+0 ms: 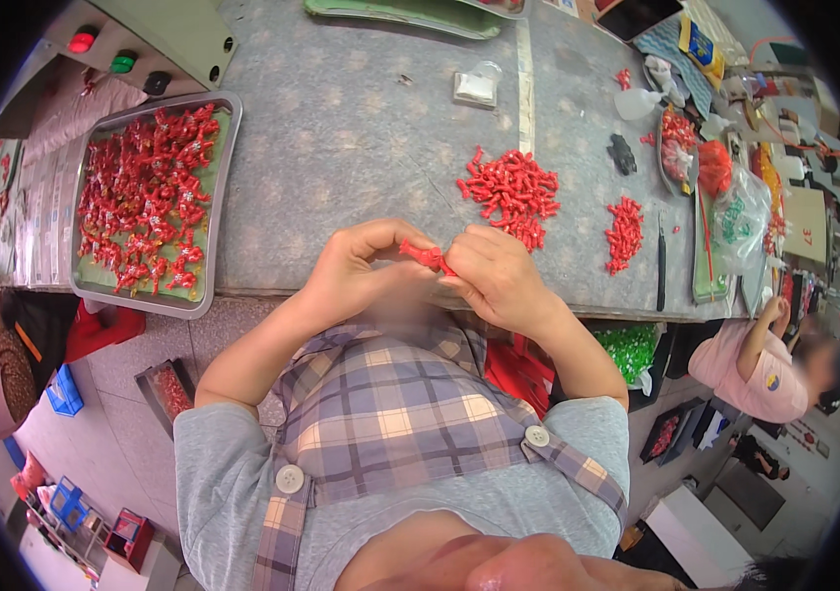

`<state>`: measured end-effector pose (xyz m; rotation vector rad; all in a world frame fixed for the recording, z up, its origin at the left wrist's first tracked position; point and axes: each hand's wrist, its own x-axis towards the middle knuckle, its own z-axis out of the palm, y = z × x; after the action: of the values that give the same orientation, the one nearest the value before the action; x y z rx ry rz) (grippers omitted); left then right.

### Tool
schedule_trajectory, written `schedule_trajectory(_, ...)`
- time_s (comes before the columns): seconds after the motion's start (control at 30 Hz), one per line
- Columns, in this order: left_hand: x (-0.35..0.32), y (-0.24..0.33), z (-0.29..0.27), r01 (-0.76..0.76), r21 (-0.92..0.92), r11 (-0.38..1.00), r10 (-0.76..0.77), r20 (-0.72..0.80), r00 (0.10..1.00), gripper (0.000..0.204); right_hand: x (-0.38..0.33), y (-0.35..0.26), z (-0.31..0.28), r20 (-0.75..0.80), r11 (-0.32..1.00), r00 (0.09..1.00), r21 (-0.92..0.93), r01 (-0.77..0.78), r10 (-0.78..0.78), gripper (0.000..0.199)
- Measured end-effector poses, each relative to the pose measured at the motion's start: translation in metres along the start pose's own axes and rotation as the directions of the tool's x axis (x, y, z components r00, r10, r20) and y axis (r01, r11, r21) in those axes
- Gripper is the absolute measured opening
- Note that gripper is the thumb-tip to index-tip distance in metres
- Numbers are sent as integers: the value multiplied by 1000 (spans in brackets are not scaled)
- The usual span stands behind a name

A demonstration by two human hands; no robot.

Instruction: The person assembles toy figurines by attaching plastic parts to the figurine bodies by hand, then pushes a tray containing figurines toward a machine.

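Note:
Near the table's front edge, my left hand [370,258] and my right hand [499,274] meet around a small red plastic figure part [424,255]. Thumb and fingers of my left hand pinch its left end. The fingers of my right hand close on its right end, where they hide part of it. Just beyond my right hand lies a large pile of small red plastic pieces [513,192]. A smaller pile of similar red pieces [625,234] lies further right. To the left, a metal tray [228,187] with a green lining holds many red figures [144,192].
A control box [159,44] with coloured buttons stands at the far left. A small clear bag [477,87] lies mid-table. On the right are a black-handled tool [661,271], a black object [622,155] and a dish of red pieces [678,138]. A co-worker [755,369] sits at right.

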<state>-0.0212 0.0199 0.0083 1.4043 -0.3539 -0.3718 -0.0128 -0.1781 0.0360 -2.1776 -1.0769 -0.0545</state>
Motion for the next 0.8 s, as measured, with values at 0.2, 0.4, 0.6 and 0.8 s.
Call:
schedule_trajectory(0.2, -3, 5, -3, 186, -230, 955, -190, 5, 982, 17, 5, -1, 4, 30, 991, 996, 107, -83, 80, 20)
schedule_trajectory(0.4, -2, 11, -8, 248, -320, 914, -264, -5, 965, 14, 13, 1, 8, 31, 985, 996, 145, -92, 88, 22)
schedule_trajectory(0.6, -12, 3, -30, 14, -339, 941, -71, -156, 985, 18, 15, 6, 15, -6, 953, 976, 218, -210, 216, 38)
schedule_trajectory(0.8, -45, 18, -101, -89, 168, 982, 174, -615, 769, 27, -3, 11, 31, -24, 939, 965, 238, -248, 261, 37)
